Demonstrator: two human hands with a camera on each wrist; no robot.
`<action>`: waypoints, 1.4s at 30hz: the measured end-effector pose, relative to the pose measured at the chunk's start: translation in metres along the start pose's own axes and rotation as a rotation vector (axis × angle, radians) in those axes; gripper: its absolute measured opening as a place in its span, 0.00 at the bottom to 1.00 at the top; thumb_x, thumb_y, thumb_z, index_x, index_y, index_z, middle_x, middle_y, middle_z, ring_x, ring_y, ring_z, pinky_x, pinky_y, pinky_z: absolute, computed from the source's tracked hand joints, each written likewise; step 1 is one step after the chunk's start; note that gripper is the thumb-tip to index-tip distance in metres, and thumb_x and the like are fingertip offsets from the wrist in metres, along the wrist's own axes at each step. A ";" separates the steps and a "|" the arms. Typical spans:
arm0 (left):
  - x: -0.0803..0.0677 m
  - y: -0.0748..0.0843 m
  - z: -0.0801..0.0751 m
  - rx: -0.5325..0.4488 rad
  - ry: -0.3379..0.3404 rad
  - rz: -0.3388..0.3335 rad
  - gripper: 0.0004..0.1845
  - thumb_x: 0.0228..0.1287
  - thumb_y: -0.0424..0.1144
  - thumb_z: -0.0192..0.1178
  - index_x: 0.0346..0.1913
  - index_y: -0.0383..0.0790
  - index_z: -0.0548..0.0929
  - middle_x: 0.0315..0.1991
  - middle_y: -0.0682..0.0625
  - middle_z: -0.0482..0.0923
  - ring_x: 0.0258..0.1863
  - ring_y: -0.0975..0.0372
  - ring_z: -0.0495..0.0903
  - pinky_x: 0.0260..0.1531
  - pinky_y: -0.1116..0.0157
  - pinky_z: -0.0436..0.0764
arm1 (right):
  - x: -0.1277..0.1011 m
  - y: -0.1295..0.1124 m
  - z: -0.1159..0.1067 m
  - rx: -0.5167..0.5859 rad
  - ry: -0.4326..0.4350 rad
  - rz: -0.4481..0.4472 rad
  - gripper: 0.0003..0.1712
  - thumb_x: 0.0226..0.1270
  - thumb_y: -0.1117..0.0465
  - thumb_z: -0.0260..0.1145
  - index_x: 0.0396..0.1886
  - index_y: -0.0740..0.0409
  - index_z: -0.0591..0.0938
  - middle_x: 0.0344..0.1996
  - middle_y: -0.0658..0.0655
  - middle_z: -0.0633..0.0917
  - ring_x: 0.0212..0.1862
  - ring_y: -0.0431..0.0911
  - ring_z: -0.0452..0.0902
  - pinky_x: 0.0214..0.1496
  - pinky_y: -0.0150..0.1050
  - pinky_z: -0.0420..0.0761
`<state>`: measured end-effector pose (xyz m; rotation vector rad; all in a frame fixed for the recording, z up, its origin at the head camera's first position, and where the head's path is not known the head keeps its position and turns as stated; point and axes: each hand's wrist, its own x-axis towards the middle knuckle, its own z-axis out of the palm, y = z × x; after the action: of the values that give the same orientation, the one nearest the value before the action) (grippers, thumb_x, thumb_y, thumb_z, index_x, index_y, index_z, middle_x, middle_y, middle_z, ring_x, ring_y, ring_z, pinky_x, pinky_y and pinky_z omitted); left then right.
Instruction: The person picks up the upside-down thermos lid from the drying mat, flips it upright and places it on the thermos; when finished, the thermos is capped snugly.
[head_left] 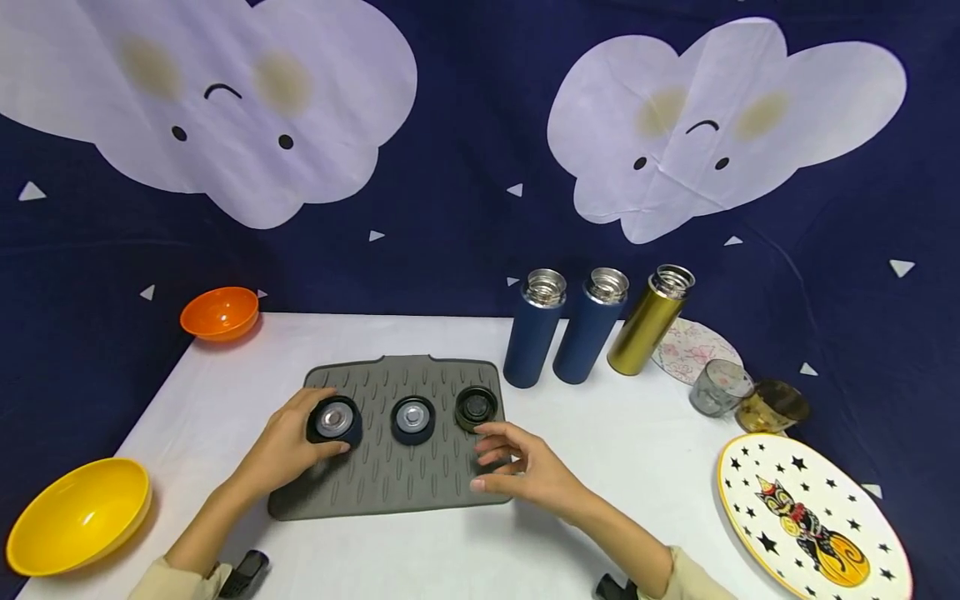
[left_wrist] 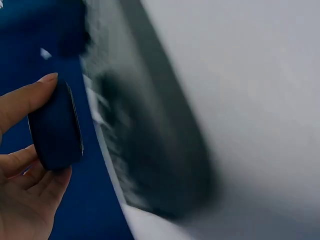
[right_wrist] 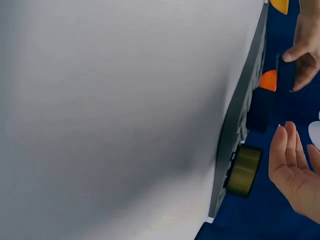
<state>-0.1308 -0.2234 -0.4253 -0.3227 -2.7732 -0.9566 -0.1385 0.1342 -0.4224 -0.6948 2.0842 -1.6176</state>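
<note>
My left hand [head_left: 285, 442] grips a dark blue bottle lid [head_left: 334, 420] by its sides, thumb and fingers on opposite edges. In the left wrist view this lid [left_wrist: 57, 130] is up off the grey mat [head_left: 390, 487], its shadow falling below. A second blue lid [head_left: 412, 419] lies underside up at the mat's middle. Near the mat's right edge sits a gold lid [head_left: 476, 407], its gold side [right_wrist: 245, 171] plain in the right wrist view. My right hand [head_left: 532, 471] hovers just in front of that lid, fingers loosely bent and nothing held.
Two blue bottles [head_left: 534, 333] [head_left: 590, 329] and a gold bottle [head_left: 648, 325] stand lidless behind the mat. To the right are two glass cups [head_left: 720, 389] [head_left: 771, 406] and a cat-patterned plate [head_left: 757, 508]. An orange bowl [head_left: 220, 314] and a yellow bowl [head_left: 78, 517] sit left.
</note>
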 end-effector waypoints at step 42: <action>-0.020 0.122 0.054 -0.297 -0.178 0.048 0.50 0.53 0.66 0.68 0.74 0.50 0.59 0.71 0.46 0.65 0.70 0.49 0.68 0.62 0.41 0.72 | -0.008 -0.023 0.034 -0.351 0.309 -0.392 0.22 0.65 0.70 0.67 0.57 0.59 0.76 0.54 0.60 0.83 0.55 0.51 0.82 0.55 0.39 0.84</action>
<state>-0.0850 -0.0990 -0.4007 -0.5396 -2.7585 -1.3935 -0.1081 0.1084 -0.4081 -1.0850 2.6257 -1.6537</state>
